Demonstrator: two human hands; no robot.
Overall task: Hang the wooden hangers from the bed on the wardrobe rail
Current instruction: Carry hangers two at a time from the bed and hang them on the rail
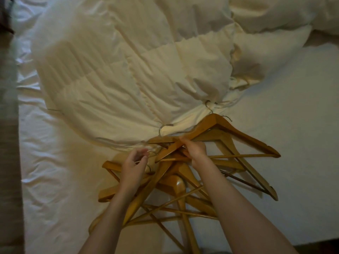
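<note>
Head view: a tangled pile of honey-coloured wooden hangers [176, 182] with thin silver wire hooks is seen on the white bed sheet [293, 107], at the near edge of a rumpled cream quilted duvet [119, 79]. The right hand [194, 151] is closed on the sloping shoulder of the topmost wooden hanger [216, 129], thumb over and fingers under; that hanger is judged to be gripped there because it lies uppermost and can be lifted free of the rest. Its hook [209, 107] points away from the grip, onto the duvet edge. The left hand [134, 167] is held loosely curled just left of that grip, fingertips near a wire hook [152, 152]; whether the hook is actually pinched cannot be told, blur hides the contact. It is probably placed there to steady or separate a second hanger. Below and behind the grips, towards the person, crossed bars and arms are interlocked, so snagging is judged likely on lifting. Count: at least six hangers are estimated, exact number not determinable from the overlap; four or five hooks are visible. Two hands, one duvet. No wardrobe rail is in view; all hangers are on the bed, task judged at its start.
</note>
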